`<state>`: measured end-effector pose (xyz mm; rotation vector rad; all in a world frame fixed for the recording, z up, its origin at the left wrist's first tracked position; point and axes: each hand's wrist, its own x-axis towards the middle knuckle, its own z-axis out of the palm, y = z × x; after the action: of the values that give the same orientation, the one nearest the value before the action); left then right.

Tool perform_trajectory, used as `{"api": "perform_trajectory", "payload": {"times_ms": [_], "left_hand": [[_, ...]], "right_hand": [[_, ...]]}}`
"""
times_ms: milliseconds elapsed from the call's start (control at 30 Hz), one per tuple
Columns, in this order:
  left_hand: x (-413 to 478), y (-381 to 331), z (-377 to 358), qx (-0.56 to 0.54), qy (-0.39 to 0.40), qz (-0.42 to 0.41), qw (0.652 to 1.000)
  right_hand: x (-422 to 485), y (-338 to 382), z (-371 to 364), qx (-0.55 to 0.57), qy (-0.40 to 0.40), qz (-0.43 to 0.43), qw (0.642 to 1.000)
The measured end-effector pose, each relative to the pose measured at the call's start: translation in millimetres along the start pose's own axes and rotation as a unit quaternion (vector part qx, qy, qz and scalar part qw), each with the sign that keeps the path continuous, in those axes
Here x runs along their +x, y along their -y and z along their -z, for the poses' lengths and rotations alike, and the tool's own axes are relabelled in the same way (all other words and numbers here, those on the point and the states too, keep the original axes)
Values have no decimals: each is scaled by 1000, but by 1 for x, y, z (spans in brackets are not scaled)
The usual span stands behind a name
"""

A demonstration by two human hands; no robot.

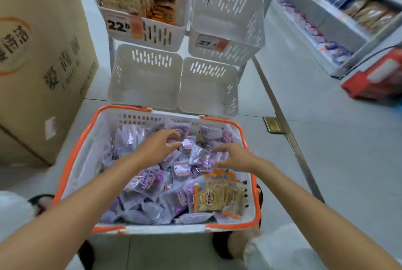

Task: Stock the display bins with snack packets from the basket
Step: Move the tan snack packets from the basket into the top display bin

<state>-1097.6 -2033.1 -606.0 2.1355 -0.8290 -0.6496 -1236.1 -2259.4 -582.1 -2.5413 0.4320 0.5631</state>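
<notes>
barely started: basket (71,156) full of purple packets (148,180), both 12 o'clock bins (145,78) empty (both hands' fingers apart, holding nothing).

Bright, even, cool overhead illumination throughout; only soft, faint shadows under the white slotted plastic basket with orange rim (71,150). Mild glare on the purple translucent snack packets (148,182). Marked motion blur across the frame, heaviest on the stocked white metal shelving (339,8) at upper right. Wide-angle bending of the brown printed cardboard carton (43,52) at left edge.
</notes>
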Motion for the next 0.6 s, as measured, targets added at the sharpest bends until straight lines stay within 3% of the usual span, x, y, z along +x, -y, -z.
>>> {"api": "perform_trajectory", "payload": {"times_ms": [167,267,433,467,533,567,600], "left_hand": [[-16,5,-21,-3,32,33,999],[-22,2,-30,17,47,22,999],[-31,-37,-56,-10,93,-86,992],[-32,-43,-63,-29,105,-99,989],[-28,-40,-70,-105,83,-65,989],[-25,-34,-66,-161,57,-20,985],[-23,-26,-61,-211,39,32,976]], "right_hand": [[-31,-49,-41,-102,68,-9,992],[-33,-53,-47,-115,11,-19,993],[-29,-12,-16,141,-134,-18,981],[-28,0,-13,233,-118,-15,965],[-24,18,-12,434,-39,-8,900],[-21,20,-15,480,-17,0,877],[-19,17,-21,462,-18,15,887]]}}
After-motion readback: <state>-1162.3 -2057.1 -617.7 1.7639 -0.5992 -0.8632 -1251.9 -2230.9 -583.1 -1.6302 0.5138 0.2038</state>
